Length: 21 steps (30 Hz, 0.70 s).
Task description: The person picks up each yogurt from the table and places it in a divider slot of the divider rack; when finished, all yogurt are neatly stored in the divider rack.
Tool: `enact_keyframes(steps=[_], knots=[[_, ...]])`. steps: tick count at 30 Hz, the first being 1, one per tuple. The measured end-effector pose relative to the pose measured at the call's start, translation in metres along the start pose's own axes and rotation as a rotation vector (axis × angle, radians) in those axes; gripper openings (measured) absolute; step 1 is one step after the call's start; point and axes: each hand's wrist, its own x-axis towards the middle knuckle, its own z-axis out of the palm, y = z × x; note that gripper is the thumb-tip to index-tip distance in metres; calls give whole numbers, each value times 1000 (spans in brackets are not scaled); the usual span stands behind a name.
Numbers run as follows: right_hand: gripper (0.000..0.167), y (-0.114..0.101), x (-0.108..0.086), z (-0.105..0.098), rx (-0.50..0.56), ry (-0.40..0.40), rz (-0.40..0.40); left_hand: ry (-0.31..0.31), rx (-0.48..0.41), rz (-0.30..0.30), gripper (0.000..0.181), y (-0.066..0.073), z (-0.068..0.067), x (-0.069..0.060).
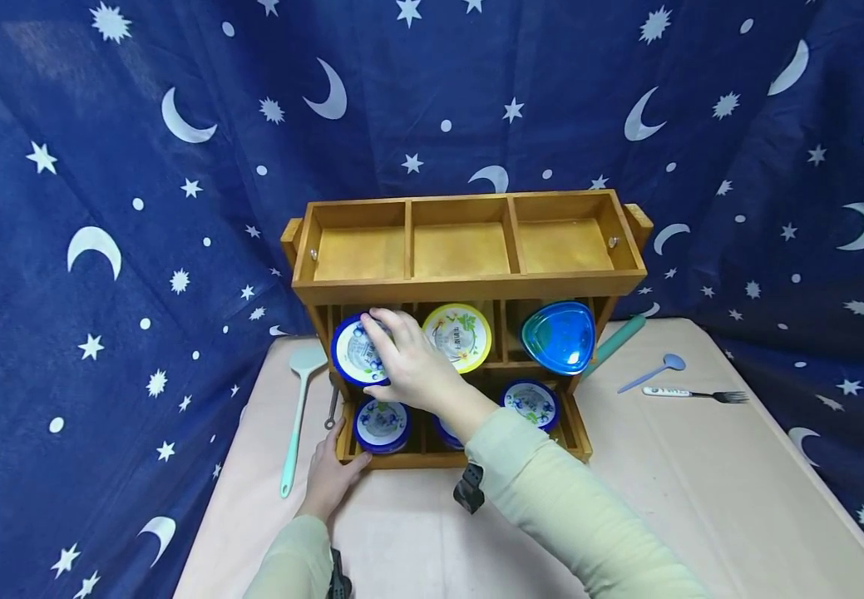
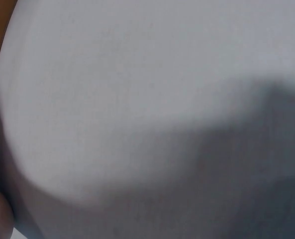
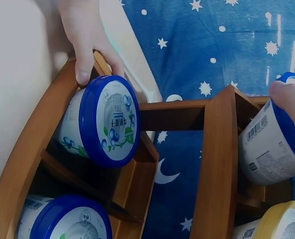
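Note:
My right hand (image 1: 418, 363) grips a round tub with a blue-rimmed lid (image 1: 355, 353) at the left of the rack's middle tier. In the right wrist view the thumb lies on that tub's rim (image 3: 285, 122), and its white side (image 3: 267, 149) tilts within the compartment. Down at the lower tier's front left corner, my left hand (image 1: 333, 476) holds the wooden rack (image 1: 469, 289). Beside it stands another blue-lidded tub (image 1: 382, 424). A yellow-lidded tub (image 1: 458, 337) sits right of the gripped one. The left wrist view shows mostly pale cloth.
A blue triangular container (image 1: 560, 337) occupies the middle tier's right. More blue-lidded tubs, including one at right (image 1: 530, 404), stand below. A mint spatula (image 1: 298, 416) lies left of the rack; a green-handled item (image 1: 617, 343), blue spoon (image 1: 652, 372) and fork (image 1: 693, 394) lie right.

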Motion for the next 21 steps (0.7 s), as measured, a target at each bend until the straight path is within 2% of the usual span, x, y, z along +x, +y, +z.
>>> enact_keyframes(steps=[7, 15, 21], knots=[[99, 4, 3, 2, -14, -85, 4, 13, 12, 30, 88, 0, 0, 2], [99, 7, 9, 1, 27, -186, 30, 14, 21, 16, 88, -1, 0, 1], [100, 8, 12, 0, -12, -251, 73, 13, 12, 20, 89, -2, 0, 1]])
